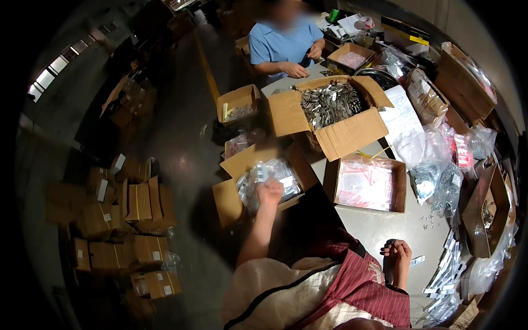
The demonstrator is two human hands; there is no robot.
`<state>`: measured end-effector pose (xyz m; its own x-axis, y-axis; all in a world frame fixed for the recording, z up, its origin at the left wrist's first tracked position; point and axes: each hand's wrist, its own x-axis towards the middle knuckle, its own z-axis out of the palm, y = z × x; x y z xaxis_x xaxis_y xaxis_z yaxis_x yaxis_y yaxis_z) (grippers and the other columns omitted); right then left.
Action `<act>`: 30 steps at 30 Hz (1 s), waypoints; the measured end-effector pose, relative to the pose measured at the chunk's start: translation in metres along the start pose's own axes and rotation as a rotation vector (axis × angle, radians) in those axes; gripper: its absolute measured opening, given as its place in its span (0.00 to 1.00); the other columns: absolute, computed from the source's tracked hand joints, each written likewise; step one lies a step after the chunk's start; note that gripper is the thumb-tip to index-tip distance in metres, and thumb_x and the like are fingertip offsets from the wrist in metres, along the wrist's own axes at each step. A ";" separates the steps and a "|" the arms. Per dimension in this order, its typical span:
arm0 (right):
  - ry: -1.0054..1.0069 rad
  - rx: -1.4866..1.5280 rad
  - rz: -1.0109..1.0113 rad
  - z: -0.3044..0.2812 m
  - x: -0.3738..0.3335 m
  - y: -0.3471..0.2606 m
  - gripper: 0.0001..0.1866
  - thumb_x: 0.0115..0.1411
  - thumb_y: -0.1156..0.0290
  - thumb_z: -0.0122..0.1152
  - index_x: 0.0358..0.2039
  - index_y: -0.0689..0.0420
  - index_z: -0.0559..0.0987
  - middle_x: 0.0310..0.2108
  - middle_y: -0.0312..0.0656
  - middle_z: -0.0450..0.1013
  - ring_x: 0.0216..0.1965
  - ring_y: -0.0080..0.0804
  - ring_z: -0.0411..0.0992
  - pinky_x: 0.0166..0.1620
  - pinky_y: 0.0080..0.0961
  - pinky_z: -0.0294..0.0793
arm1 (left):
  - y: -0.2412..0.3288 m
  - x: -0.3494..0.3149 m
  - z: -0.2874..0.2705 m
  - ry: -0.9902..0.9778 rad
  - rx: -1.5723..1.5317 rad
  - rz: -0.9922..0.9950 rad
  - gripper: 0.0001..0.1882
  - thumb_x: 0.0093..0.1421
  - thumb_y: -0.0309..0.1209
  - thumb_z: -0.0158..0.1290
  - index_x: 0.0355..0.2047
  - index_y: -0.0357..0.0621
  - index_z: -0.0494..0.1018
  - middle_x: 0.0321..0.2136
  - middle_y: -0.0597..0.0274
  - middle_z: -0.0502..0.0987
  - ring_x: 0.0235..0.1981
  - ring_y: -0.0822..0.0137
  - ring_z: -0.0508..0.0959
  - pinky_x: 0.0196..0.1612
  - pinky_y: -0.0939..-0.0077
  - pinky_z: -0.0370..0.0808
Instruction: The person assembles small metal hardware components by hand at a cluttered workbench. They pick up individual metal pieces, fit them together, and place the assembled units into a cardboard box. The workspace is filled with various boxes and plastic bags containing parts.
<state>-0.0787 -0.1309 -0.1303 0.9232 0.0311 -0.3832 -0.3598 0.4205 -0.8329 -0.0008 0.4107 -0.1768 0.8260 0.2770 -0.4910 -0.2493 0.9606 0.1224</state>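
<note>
On the right I saw the flat pale-grey tabletop [374, 226]; left of it, an open brown cardboard box [228, 204] held a heap of shiny clear plastic packets [288, 180]. The left hand [269, 192] was at the heap, its grip too blurred to tell. Near right, the right hand's [400, 254] fingers curled, their hold unclear to me, beside a small flat white strip [418, 260].

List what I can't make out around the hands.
All in the head view:
Left hand: blurred; whether it grips any packets is unclear.
Bottom of the carton: hidden under the packets.
Right hand: too small and dark to tell whether it holds anything.
Loose bits: too small to identify.
</note>
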 end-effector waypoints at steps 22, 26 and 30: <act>0.190 -0.017 -0.108 0.010 -0.008 0.020 0.07 0.71 0.71 0.58 0.37 0.62 0.77 0.29 0.41 0.76 0.25 0.26 0.77 0.28 0.21 0.77 | -0.274 -0.008 0.121 -1.103 2.265 0.842 0.16 0.60 0.36 0.62 0.42 0.36 0.76 0.32 0.50 0.83 0.36 0.49 0.83 0.43 0.53 0.79; 0.165 -0.133 -0.148 0.012 -0.013 0.016 0.08 0.71 0.71 0.57 0.37 0.63 0.77 0.27 0.39 0.75 0.26 0.25 0.75 0.30 0.23 0.78 | -0.277 0.033 0.121 -1.198 2.398 0.421 0.13 0.60 0.38 0.62 0.36 0.41 0.79 0.29 0.53 0.82 0.33 0.55 0.83 0.38 0.55 0.77; 0.190 -0.038 -0.139 0.007 -0.021 0.016 0.08 0.71 0.71 0.57 0.37 0.63 0.77 0.27 0.39 0.75 0.26 0.25 0.75 0.33 0.25 0.78 | -0.269 -0.006 0.155 -1.244 2.093 0.162 0.10 0.62 0.35 0.61 0.35 0.39 0.80 0.25 0.56 0.81 0.27 0.66 0.81 0.34 0.70 0.77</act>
<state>-0.1028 -0.1187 -0.1332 0.9233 -0.1978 -0.3292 -0.2392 0.3744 -0.8959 0.1393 0.1540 -0.0731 0.8395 -0.5431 0.0194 -0.3470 -0.5083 0.7882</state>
